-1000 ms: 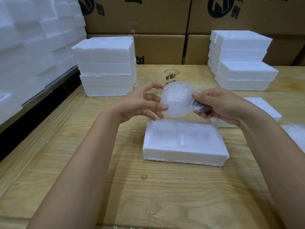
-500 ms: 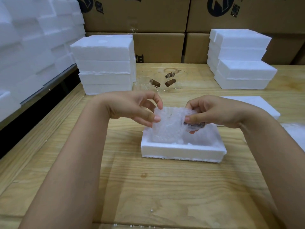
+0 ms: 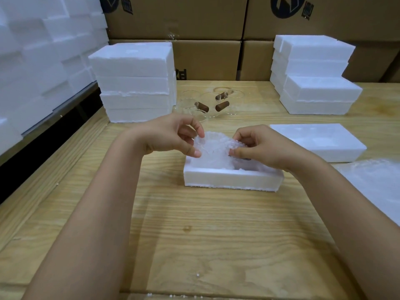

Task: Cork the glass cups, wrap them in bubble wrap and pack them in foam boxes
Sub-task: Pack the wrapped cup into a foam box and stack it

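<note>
A glass cup wrapped in bubble wrap (image 3: 214, 151) sits partly down in the open white foam box (image 3: 232, 178) at the table's middle. My left hand (image 3: 173, 137) pinches the wrap at its left end. My right hand (image 3: 257, 148) pinches the right end, where a dark cork peeks out under my fingers. Several bare glass cups (image 3: 194, 102) with brown corks (image 3: 222, 106) lying among them stand farther back, between the foam stacks.
A foam lid or tray (image 3: 318, 141) lies to the right. Loose bubble wrap (image 3: 376, 180) lies at the right edge. Stacks of foam boxes stand at back left (image 3: 134, 81) and back right (image 3: 313, 74). Cardboard cartons (image 3: 207, 59) line the back, and foam blocks (image 3: 43, 53) fill the left.
Both hands have lowered the wrapped cup from the air above the foam box down into it. The fingers now pinch the wrap's two ends.
</note>
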Tool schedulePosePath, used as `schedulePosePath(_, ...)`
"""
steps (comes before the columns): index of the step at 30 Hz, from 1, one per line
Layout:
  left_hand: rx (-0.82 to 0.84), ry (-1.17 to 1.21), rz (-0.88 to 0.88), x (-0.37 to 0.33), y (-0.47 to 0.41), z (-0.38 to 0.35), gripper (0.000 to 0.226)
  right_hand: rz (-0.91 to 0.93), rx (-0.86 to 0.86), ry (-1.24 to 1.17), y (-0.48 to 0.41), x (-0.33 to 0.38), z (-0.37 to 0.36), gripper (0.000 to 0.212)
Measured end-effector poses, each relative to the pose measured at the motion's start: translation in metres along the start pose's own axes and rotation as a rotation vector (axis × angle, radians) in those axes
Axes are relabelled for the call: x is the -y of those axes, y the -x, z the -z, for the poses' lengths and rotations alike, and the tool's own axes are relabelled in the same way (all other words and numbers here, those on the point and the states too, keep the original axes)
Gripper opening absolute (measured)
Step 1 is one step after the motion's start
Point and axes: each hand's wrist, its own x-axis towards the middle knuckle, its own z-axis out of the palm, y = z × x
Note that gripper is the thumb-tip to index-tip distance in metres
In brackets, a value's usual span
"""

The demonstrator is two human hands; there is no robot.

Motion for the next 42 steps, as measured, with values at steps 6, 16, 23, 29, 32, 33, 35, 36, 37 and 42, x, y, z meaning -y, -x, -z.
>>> schedulePosePath(6, -0.004, -0.016, 0.007, 0.001, 0.001, -0.003, 0.039, -0.018, -0.029, 0.119, 0.001, 0.0, -0.001, 0.014)
schedulePosePath(16, 0.007, -0.061, 0.025, 0.0, 0.001, -0.001, 0.043, -0.064, 0.008, 0.188, 0.011, 0.011, 0.027, 0.026)
schedulePosePath(23, 0.005, 0.089, -0.019, 0.002, 0.004, 0.002, 0.042, -0.508, -0.152, 0.709, 0.016, -0.016, 0.065, 0.045)
schedulePosePath(29, -0.144, 0.037, -0.013, 0.011, -0.005, 0.0, 0.02, -0.529, -0.174, 0.716, 0.007, -0.026, 0.047, 0.047)
schedulePosePath(32, -0.269, 0.057, -0.033, 0.011, -0.008, -0.003, 0.014, -0.512, -0.242, 0.722, 0.004, -0.025, 0.042, 0.032)
schedulePosePath(33, -0.301, 0.074, -0.043, 0.01, -0.009, -0.004, 0.013, -0.51, -0.282, 0.726, 0.004, -0.022, 0.042, 0.03)
schedulePosePath(35, -0.346, 0.104, -0.071, 0.007, -0.01, -0.006, 0.012, -0.454, -0.405, 0.773, 0.005, -0.013, 0.045, 0.033)
schedulePosePath(36, -0.366, 0.123, -0.088, 0.006, -0.011, -0.007, 0.012, -0.387, -0.489, 0.787, 0.007, -0.008, 0.047, 0.033)
schedulePosePath(37, -0.386, 0.148, -0.108, 0.005, -0.011, -0.008, 0.012, -0.3, -0.577, 0.763, 0.01, -0.001, 0.05, 0.034)
schedulePosePath(42, -0.425, 0.32, -0.159, -0.001, -0.013, -0.013, 0.017, 0.131, -0.771, 0.458, 0.014, 0.026, 0.037, 0.024)
